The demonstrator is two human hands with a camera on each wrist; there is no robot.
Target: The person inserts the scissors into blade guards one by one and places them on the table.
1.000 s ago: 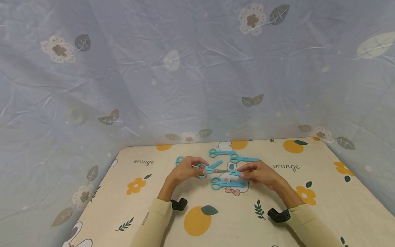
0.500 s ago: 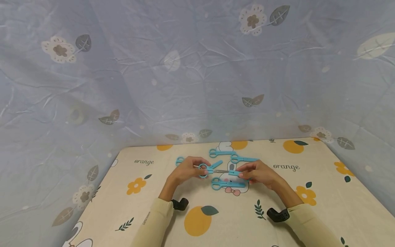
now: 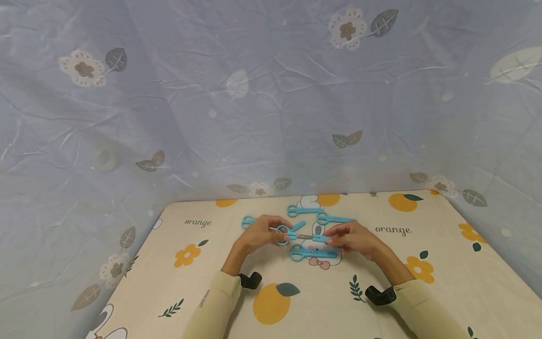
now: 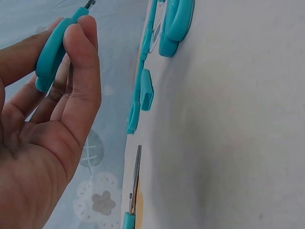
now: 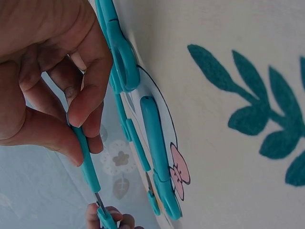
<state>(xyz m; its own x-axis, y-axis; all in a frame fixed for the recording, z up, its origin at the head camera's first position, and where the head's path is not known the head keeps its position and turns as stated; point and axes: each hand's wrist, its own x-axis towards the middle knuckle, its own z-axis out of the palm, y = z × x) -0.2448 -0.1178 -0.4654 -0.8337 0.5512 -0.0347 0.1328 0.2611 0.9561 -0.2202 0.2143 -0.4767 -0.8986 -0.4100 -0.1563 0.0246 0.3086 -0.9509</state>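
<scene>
My left hand (image 3: pixel 259 235) pinches the light-blue handle of a pair of scissors (image 3: pixel 292 234), whose bare metal blades point right. In the left wrist view, thumb and fingers press on either side of that handle (image 4: pixel 51 55). My right hand (image 3: pixel 356 239) pinches a light-blue blade cover (image 3: pixel 319 238) between thumb and fingers. The blade tips are inside the cover's mouth, and part of the metal still shows between cover and handle, as the right wrist view also shows at the cover (image 5: pixel 89 167). Both things are held above the table.
Covered scissors lie in front (image 3: pixel 315 253), at the back (image 3: pixel 306 210) and at the back right (image 3: pixel 336 219). Uncovered scissors (image 3: pixel 247 221) lie partly behind my left hand. A loose cover (image 3: pixel 298 225) lies between the hands. A patterned cloth (image 3: pixel 326 301) covers the table; a fabric wall stands behind.
My left hand has moved slightly right with the scissors, while the right hand and cover shifted slightly left. Less bare blade shows between handle and cover. The other scissors stay put.
</scene>
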